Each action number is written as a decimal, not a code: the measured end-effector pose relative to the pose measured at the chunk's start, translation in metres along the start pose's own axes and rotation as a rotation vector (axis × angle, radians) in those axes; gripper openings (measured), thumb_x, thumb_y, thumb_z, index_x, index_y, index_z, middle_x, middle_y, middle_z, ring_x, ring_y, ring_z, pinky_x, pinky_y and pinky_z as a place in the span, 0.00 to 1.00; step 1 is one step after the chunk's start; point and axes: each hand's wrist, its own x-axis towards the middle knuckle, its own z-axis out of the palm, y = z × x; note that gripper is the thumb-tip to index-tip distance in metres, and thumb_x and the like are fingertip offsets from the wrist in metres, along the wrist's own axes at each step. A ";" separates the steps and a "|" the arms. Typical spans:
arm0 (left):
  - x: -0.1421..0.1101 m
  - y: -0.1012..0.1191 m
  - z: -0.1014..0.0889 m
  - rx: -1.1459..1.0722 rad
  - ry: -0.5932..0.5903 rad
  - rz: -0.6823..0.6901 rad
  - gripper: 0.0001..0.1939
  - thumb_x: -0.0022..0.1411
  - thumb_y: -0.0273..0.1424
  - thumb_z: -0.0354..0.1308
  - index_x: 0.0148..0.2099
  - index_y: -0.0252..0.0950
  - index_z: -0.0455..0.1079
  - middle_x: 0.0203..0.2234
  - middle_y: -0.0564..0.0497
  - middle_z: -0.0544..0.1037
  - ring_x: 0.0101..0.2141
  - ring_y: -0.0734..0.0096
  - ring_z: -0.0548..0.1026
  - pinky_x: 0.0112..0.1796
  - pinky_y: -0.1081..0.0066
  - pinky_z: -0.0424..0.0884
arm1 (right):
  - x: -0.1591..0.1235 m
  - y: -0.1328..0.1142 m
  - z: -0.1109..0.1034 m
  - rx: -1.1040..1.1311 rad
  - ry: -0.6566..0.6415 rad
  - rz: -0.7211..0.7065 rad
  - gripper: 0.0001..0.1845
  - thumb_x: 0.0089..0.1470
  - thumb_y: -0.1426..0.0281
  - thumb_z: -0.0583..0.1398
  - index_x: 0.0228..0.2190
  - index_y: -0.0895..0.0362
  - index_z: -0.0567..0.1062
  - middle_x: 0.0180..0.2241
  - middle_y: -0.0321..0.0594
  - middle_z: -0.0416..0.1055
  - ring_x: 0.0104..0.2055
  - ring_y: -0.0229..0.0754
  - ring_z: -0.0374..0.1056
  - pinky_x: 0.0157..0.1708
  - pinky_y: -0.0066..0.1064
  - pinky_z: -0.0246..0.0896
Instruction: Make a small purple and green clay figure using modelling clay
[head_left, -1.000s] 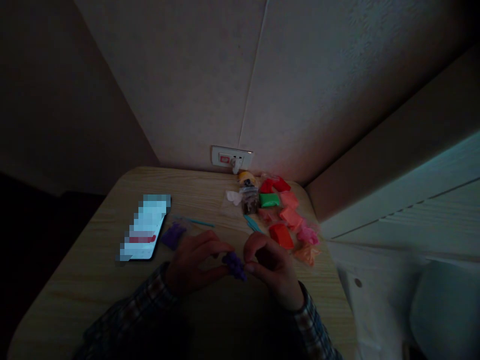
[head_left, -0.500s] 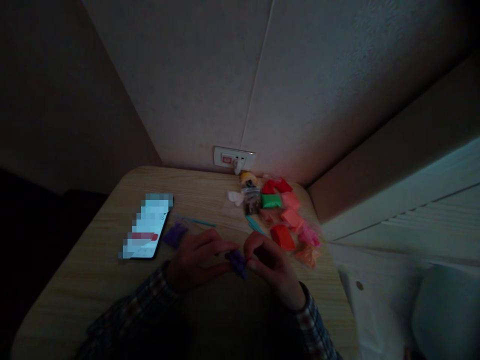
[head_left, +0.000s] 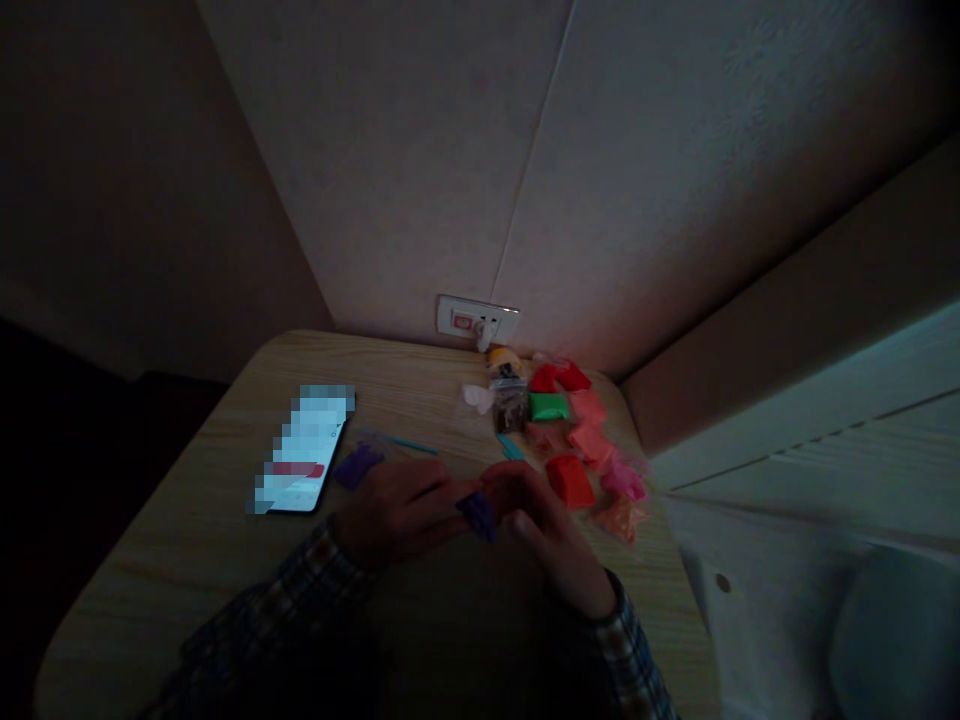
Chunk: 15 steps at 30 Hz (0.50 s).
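Observation:
My left hand pinches a small lumpy piece of purple modelling clay between thumb and fingers, above the near part of the table. Beside it on the right is my right hand, its fingers curled round the far side of the clay and its thumb standing apart from it. Whether those fingertips touch the clay is hard to tell in the dim light. Just behind my left hand lies a bag of purple clay. A thin blue stick and light-blue modelling tools rest beyond my hands.
A lit phone lies on the wooden table at the left. Bagged clay spreads at the right: green, red, pink, orange, brown and white. A wall socket holds a plug.
The purple clay has turned between my hands. My right thumb has come away from it, and its fingers have moved left behind it. The whole view has shifted slightly.

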 end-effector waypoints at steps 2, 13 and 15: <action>0.000 -0.001 0.001 0.021 -0.010 0.006 0.12 0.65 0.36 0.51 0.43 0.34 0.70 0.23 0.51 0.74 0.22 0.73 0.72 0.22 0.74 0.66 | 0.000 -0.002 0.001 -0.059 -0.012 0.018 0.27 0.48 0.50 0.62 0.43 0.53 0.67 0.36 0.39 0.69 0.36 0.41 0.67 0.36 0.32 0.65; -0.006 -0.006 0.002 0.046 -0.017 -0.132 0.16 0.65 0.41 0.50 0.43 0.34 0.71 0.27 0.49 0.75 0.27 0.70 0.75 0.28 0.72 0.70 | 0.002 0.004 0.002 -0.210 0.109 0.011 0.11 0.53 0.68 0.61 0.40 0.54 0.70 0.37 0.39 0.73 0.38 0.40 0.69 0.40 0.33 0.66; -0.006 -0.006 0.002 0.047 -0.011 -0.156 0.17 0.65 0.42 0.50 0.45 0.35 0.71 0.28 0.49 0.76 0.28 0.71 0.75 0.29 0.72 0.70 | 0.003 0.005 0.001 -0.156 0.115 0.035 0.11 0.54 0.67 0.60 0.40 0.54 0.71 0.36 0.39 0.74 0.38 0.40 0.70 0.40 0.33 0.67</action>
